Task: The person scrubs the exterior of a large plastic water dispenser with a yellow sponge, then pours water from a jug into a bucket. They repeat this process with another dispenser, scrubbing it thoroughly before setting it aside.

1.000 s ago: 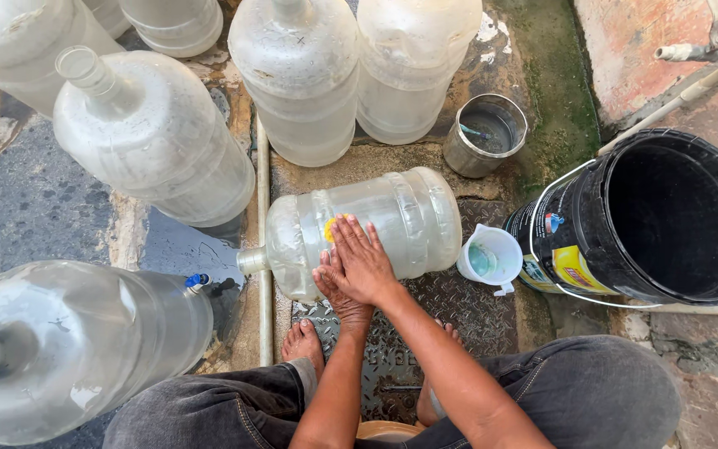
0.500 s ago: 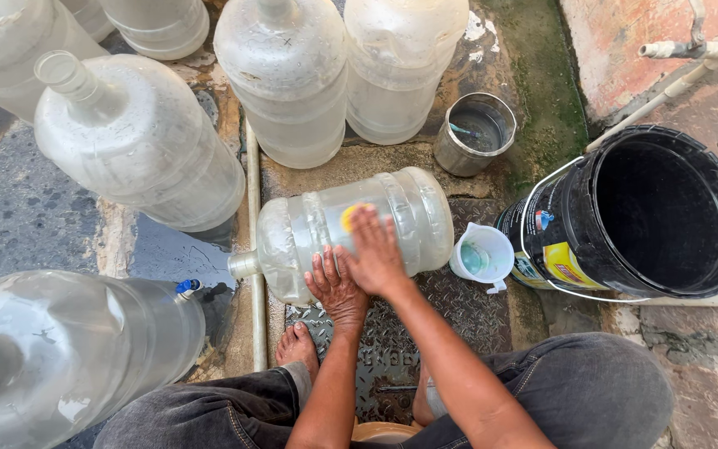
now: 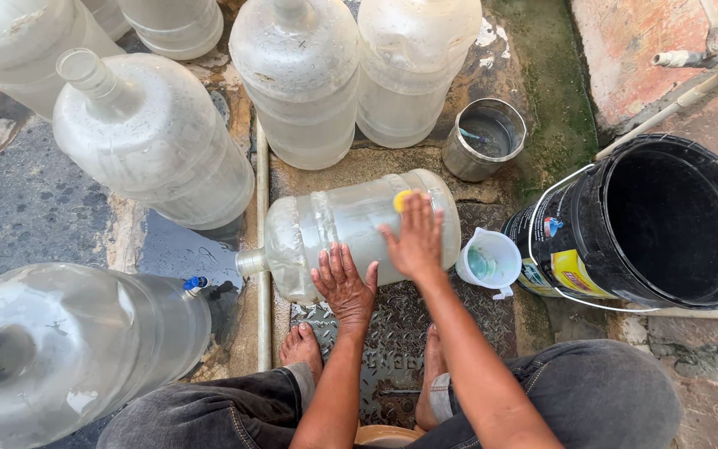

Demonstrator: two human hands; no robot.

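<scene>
Now your right hand [image 3: 415, 241] has slid up the lying bottle [image 3: 351, 233] toward its base end, pressing a yellow scrubber [image 3: 401, 199] against the side, where a moment ago both hands sat stacked near the middle. Your left hand [image 3: 344, 283] stays flat and spread on the lower flank, gripping nothing, just steadying. So the rubbing looks to have moved along the wall while the bottle keeps its place, neck pointing left over the pipe [image 3: 262, 249]. It rests on a wet metal plate [image 3: 392, 349] set in cracked, mossy concrete, your bare feet at its near edge. Beside its base stands a white jug [image 3: 489, 262], then a black bucket [image 3: 666, 224]; a metal cup [image 3: 484, 137] sits behind. More big bottles [image 3: 292, 83] crowd the far and left sides outdoors.
</scene>
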